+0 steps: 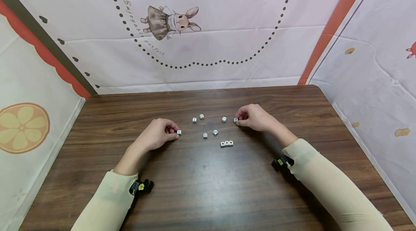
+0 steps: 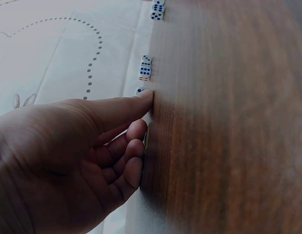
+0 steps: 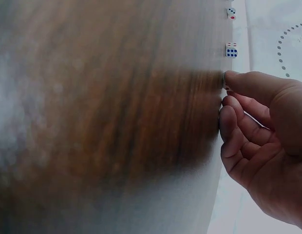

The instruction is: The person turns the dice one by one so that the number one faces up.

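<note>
My left hand pinches a small white die between thumb and fingers at the table surface. In the left wrist view the thumb covers most of that die, and the other fingers curl beneath. Farther right, my right hand pinches another die, mostly hidden by the thumb in the right wrist view. Between the hands lie loose dice: a pair at the back left, one near the right hand, and two nearer the middle. Three dice stand side by side in a row, single pips up.
The brown wood-grain table extends toward me and to both sides. A white printed cloth with a rabbit picture hangs behind its back edge, and similar cloth flanks the sides. Each wrist wears a small black camera.
</note>
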Tool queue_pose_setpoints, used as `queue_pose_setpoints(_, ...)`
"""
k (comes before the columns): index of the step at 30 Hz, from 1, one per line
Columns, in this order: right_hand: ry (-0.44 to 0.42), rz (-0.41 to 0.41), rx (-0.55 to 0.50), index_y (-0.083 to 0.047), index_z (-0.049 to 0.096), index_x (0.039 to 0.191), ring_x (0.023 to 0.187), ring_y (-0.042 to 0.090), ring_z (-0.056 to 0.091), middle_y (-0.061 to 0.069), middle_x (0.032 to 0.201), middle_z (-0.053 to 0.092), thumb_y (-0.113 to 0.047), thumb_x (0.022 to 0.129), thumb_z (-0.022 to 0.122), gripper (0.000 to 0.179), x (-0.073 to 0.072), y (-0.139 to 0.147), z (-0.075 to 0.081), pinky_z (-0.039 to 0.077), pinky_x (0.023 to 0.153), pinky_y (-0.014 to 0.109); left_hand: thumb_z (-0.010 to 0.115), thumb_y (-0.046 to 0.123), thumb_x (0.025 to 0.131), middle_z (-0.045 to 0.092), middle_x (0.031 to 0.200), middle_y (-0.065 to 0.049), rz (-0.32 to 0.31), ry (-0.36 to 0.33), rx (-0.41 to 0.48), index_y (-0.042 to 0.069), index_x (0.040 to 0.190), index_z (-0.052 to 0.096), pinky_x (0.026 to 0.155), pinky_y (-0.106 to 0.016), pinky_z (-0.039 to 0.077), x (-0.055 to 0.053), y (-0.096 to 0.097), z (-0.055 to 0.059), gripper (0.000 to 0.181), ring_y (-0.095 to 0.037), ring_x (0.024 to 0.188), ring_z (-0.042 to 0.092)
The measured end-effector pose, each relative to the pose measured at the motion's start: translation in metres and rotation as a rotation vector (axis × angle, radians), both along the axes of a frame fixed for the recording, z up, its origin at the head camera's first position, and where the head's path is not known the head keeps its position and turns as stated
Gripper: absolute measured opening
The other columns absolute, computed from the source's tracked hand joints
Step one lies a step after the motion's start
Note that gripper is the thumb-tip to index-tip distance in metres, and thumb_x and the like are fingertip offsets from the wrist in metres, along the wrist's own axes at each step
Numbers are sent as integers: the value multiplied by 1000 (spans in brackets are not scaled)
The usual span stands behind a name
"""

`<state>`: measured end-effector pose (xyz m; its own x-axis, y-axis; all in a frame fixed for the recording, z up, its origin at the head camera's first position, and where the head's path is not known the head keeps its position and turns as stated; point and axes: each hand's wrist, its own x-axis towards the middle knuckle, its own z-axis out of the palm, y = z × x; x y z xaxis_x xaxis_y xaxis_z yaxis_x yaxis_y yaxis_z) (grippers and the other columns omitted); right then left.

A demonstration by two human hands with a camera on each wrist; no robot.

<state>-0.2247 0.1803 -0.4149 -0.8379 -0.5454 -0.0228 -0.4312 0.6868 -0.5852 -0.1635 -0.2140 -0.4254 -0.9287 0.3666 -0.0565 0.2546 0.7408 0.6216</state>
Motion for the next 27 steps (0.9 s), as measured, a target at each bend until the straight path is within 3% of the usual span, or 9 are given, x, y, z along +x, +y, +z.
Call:
queue_pose_setpoints(4, 9, 27, 3, -8, 75, 106, 80, 14, 63, -3, 86, 70, -9, 92, 82, 17, 1, 0, 0, 52, 76, 36, 85, 13, 91, 66, 80, 5, 5, -1, 0, 11, 97, 78, 72, -31, 47, 0, 0, 0, 9, -14, 76, 59)
queue_pose_setpoints(9, 66, 137, 4, -9, 75, 120, 86, 15, 62, 2, 100, 69, -1, 94, 77, 27, 2, 0, 0, 52, 79, 38, 85, 13, 91, 66, 81, 4, 6, 2, 3, 11, 97, 78, 72, -31, 47, 0, 0, 0, 9, -14, 76, 59)
queue_pose_setpoints(13, 94, 182, 11, -12, 78, 119, 84, 14, 59, 4, 104, 67, 0, 96, 74, 26, 3, 0, 0, 50, 77, 37, 85, 13, 91, 66, 82, 4, 3, 5, 10, 11, 97, 78, 72, -30, 47, 1, 0, 0, 9, -13, 76, 59)
queue_pose_setpoints(20, 89, 164, 18, -10, 78, 111, 81, 12, 61, -4, 93, 69, -6, 98, 76, 14, 2, 0, -2, 51, 75, 36, 84, 13, 92, 66, 82, 3, 0, 1, 9, 10, 97, 78, 72, -31, 47, 0, 0, -1, 9, -13, 77, 58)
queue_pose_setpoints(27, 23, 103, -28, -9, 75, 107, 84, 12, 67, -5, 89, 72, -7, 96, 77, 11, 4, -1, -1, 55, 79, 38, 84, 13, 92, 66, 82, 3, 2, -1, 11, 10, 97, 78, 72, -31, 47, 0, -1, -1, 9, -13, 77, 58)
